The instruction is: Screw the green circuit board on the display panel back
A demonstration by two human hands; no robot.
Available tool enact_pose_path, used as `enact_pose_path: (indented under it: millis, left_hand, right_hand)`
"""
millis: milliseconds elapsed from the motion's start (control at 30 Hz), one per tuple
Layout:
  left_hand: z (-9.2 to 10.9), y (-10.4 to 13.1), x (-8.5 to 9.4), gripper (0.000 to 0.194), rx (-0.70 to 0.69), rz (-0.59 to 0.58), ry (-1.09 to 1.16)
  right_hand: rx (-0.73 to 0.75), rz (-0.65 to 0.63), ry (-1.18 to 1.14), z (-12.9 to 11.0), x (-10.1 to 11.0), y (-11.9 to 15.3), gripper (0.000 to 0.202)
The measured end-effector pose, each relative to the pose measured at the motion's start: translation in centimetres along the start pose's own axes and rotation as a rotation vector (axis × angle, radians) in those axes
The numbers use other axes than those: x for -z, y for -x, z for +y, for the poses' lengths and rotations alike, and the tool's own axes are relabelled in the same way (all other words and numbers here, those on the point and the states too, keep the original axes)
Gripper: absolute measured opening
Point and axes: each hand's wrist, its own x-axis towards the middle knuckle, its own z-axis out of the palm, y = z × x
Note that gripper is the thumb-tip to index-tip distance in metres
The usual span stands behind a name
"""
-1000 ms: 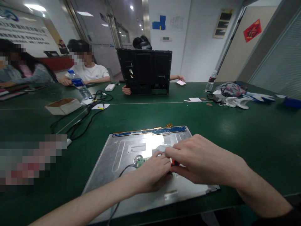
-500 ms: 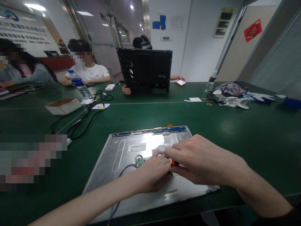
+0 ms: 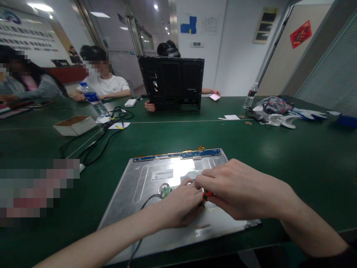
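A bare metal display panel (image 3: 145,227) lies flat in front of me, with a blue circuit strip (image 3: 164,155) along its far edge. My right hand (image 3: 237,190) is closed around an orange and black screwdriver handle (image 3: 206,195) over the panel's middle. The screwdriver's tip is hidden. Just left of it, my left hand (image 3: 184,204) rests low over the panel, its fingers curled down beside the handle; what they grip is out of sight. A small green circuit board (image 3: 166,191) shows by my left wrist, and a black cable (image 3: 145,203) runs from it under my forearm.
Black cables (image 3: 107,130) and an open white box (image 3: 75,125) lie to the left, near a tilted water bottle (image 3: 95,99). Across the green table a person holds up a black monitor frame (image 3: 173,83). A second bottle (image 3: 251,96) and gloves (image 3: 281,121) are at right.
My right thumb and fingers have shifted slightly on the screwdriver, and more of its orange handle shows. My left hand and the panel have stayed in place.
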Motion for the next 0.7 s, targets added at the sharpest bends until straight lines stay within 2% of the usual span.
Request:
enact_pose_path:
  millis: [133,333,700]
  left_hand:
    - [-0.1,0.0,0.6,0.012,-0.020,-0.033,0.084]
    - [-0.1,0.0,0.9,0.020,-0.049,-0.037,0.114]
    - [-0.1,0.0,-0.5,0.016,-0.043,0.010,0.049]
  right_hand:
    - [-0.001,-0.009,0.007,0.1,0.0,0.1,0.015]
    - [-0.004,0.001,0.028,0.1,-0.1,0.2,0.014]
    - [0.006,0.015,0.037,0.2,-0.1,0.2,0.010]
